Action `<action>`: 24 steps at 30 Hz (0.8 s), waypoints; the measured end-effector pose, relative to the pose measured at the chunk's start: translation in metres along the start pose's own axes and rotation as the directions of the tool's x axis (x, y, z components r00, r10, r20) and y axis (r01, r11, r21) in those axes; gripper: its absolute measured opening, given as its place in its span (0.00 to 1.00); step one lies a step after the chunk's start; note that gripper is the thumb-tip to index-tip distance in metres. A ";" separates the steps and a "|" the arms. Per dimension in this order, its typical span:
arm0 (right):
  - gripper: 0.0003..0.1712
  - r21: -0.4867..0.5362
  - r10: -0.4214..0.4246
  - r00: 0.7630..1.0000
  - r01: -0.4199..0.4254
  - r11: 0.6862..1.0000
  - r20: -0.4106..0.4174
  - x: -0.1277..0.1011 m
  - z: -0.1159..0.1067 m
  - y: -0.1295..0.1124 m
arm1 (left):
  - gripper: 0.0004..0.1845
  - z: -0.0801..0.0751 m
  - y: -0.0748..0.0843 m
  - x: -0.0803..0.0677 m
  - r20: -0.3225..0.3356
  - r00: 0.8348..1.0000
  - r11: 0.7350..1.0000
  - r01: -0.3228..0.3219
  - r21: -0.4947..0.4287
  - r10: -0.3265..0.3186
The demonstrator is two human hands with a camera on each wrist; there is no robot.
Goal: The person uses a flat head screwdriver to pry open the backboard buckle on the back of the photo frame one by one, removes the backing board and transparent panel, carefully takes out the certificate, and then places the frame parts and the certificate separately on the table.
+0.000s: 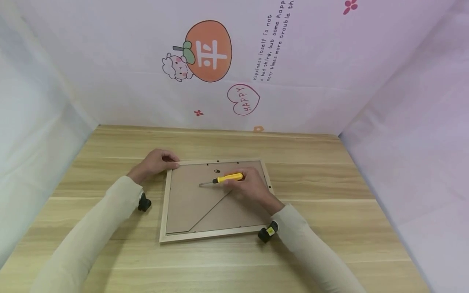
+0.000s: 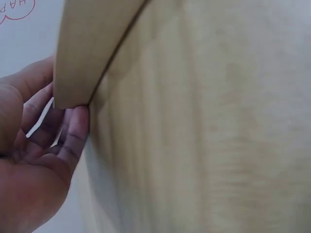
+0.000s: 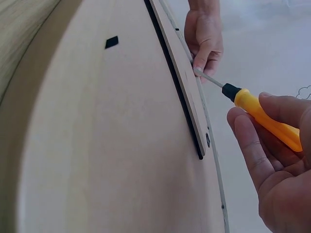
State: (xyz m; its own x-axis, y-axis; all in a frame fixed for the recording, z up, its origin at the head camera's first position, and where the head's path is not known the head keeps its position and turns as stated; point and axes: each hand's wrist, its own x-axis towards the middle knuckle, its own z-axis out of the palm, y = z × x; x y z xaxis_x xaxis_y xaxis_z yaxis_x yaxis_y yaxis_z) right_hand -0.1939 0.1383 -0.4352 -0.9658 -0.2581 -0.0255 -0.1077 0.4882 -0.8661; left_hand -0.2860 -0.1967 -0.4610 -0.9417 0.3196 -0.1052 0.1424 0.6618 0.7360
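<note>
My left hand grips the light, stiff picture frame at its ten o'clock corner, face down mid-table, while my right hand pinches the slim yellow screwdriver, tip pointing nine o'clock over the thin backing board.

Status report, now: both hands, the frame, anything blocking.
Left hand grips the picture frame at its far left corner. Right hand holds the yellow screwdriver, tip over the backing board. Nothing in the way.
</note>
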 end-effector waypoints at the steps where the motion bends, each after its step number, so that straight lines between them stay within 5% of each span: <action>1: 0.12 0.005 -0.005 1.000 0.005 1.000 0.001 0.000 0.000 0.000 | 0.11 0.000 -0.001 -0.001 -0.008 1.000 1.000 0.002 0.000 -0.002; 14: 0.13 0.017 -0.045 0.999 0.045 0.999 0.000 0.002 0.000 0.003 | 0.13 0.007 0.002 -0.016 -0.124 0.992 0.999 0.023 -0.030 -0.027; 24: 0.12 0.038 -0.047 0.999 0.046 0.998 0.000 0.004 -0.002 0.005 | 0.17 0.003 0.006 -0.030 -0.147 0.973 0.984 0.171 -0.044 -0.176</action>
State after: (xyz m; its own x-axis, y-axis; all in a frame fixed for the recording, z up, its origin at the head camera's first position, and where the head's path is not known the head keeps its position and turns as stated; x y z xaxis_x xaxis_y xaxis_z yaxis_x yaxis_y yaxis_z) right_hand -0.1991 0.1414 -0.4382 -0.9596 -0.2809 0.0147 -0.1433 0.4432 -0.8849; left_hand -0.2560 -0.2002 -0.4557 -0.9865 0.0952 -0.1335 -0.0343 0.6763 0.7358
